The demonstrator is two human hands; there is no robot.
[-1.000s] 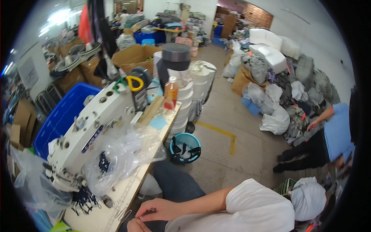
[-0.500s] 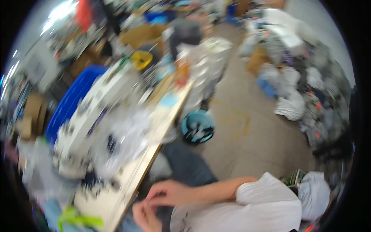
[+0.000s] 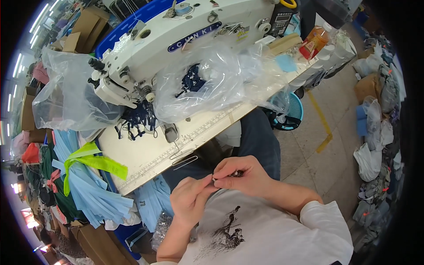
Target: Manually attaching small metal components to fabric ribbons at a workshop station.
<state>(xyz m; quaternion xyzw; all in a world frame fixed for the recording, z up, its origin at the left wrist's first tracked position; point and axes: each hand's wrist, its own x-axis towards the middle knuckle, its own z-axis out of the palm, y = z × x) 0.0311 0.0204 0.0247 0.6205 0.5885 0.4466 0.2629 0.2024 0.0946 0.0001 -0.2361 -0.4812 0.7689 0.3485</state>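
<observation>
Left hand (image 3: 189,198) and right hand (image 3: 248,176): fingertips pinch one bit (image 3: 214,179), presumably two-handed because it's tiny | bit: 6 o'clock in view, before shirt (image 3: 265,229) | right fingers curl round dark pieces (image 3: 237,173), likely against spilling | straps (image 3: 140,118): 9 o'clock, on table (image 3: 128,157)

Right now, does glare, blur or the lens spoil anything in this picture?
Head view: glare streaks the clear bag on the table, and the ceiling lights at left look overexposed; same view: the fisheye leaves a black rim, while the left hand and right hand look fairly sharp, but the small piece they pinch is too tiny to identify.
</observation>
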